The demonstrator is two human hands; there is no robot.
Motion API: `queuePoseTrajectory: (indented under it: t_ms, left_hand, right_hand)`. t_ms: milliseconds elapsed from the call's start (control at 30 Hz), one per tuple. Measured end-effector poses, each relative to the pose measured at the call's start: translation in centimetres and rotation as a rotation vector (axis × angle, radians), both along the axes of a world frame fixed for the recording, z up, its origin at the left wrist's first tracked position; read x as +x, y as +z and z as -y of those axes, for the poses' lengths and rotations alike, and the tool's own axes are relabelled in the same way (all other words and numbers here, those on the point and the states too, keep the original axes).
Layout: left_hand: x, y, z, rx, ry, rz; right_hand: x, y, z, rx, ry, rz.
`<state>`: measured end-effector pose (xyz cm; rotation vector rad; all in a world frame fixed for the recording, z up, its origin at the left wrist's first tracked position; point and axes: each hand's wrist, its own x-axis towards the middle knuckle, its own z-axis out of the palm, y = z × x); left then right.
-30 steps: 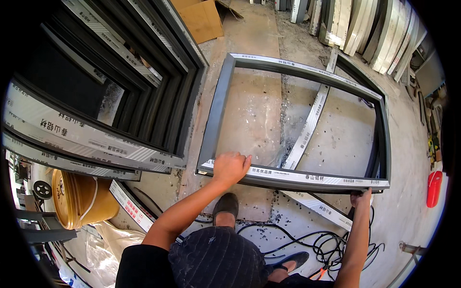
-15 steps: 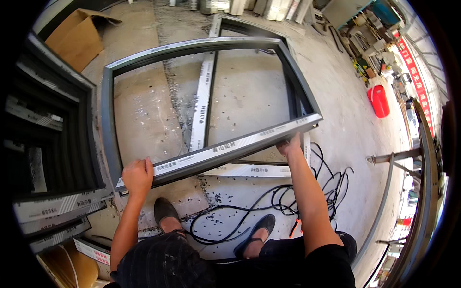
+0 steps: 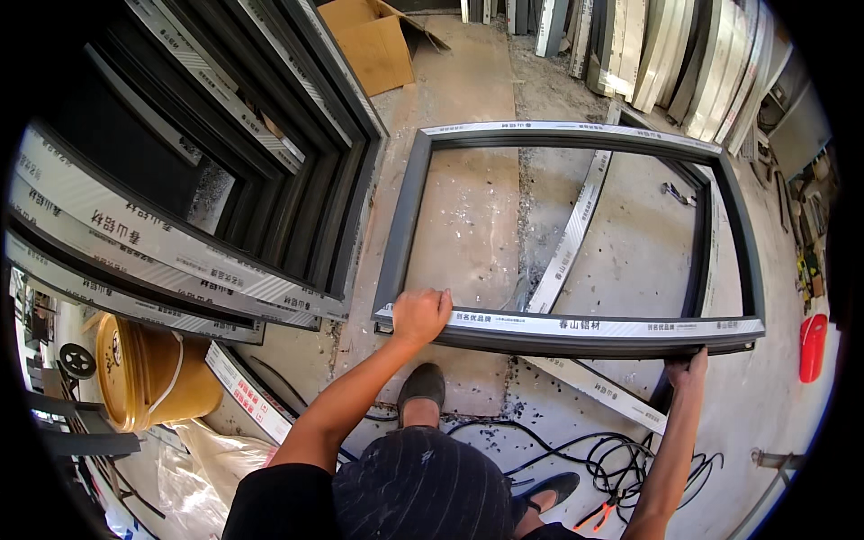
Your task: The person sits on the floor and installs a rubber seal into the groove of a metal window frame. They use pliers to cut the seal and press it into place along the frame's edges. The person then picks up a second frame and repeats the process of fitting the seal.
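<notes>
Left hand (image 3: 420, 314) out ahead at full reach, palm down, fingers curled over an edge — knuckles up, thumb tucked toward the body. Left forearm bare, running up from the lower middle, elbow bent slightly, upper arm in a dark sleeve. Right hand (image 3: 684, 369) lower and farther right, gripping from beneath, fingers wrapped up and over, only their tips showing. Right forearm bare too, rising nearly straight from the lower right edge — wrist unbent. Both hands closed in a grip, well apart.
</notes>
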<state>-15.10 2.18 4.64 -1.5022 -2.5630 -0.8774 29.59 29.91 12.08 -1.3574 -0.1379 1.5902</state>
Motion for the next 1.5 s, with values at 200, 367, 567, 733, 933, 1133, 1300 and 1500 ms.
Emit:
queuePoseTrajectory:
  t_ms: [200,367,567,733,933,1133,1300,1500]
  left_hand:
    - [-1.3,0.6,1.1,0.121,0.035,0.114]
    - [-3.3,-0.6,3.9,0.273,0.130,0.271]
    - [-2.9,0.7,8.9,0.283,0.363,0.266]
    - [0.7,-4.3,16.8,0.075,0.288,0.224]
    - [1.1,-3.6,18.6,0.067,0.188,0.500]
    - [1.3,3.9,15.2,-0.040,0.058,0.587]
    - [1.2,3.1,11.9,-0.072,-0.124,0.587]
    - [5.2,5.9,5.0,-0.172,-0.390,0.437]
  right_hand:
    - [0.3,7.5,2.2,0.379,0.133,0.223]
    - [-7.4,18.9,9.1,0.739,0.237,0.474]
    - [-17.5,28.8,17.0,1.288,0.283,0.673]
    - [-26.9,33.2,22.4,1.791,0.363,0.762]
    - [-32.0,33.5,25.8,1.928,0.763,0.291]
    - [-27.7,29.5,20.0,1.830,0.896,0.748]
    - [-19.9,22.8,14.8,1.398,1.222,1.131]
    - [-5.5,13.2,9.1,0.992,1.311,1.634]
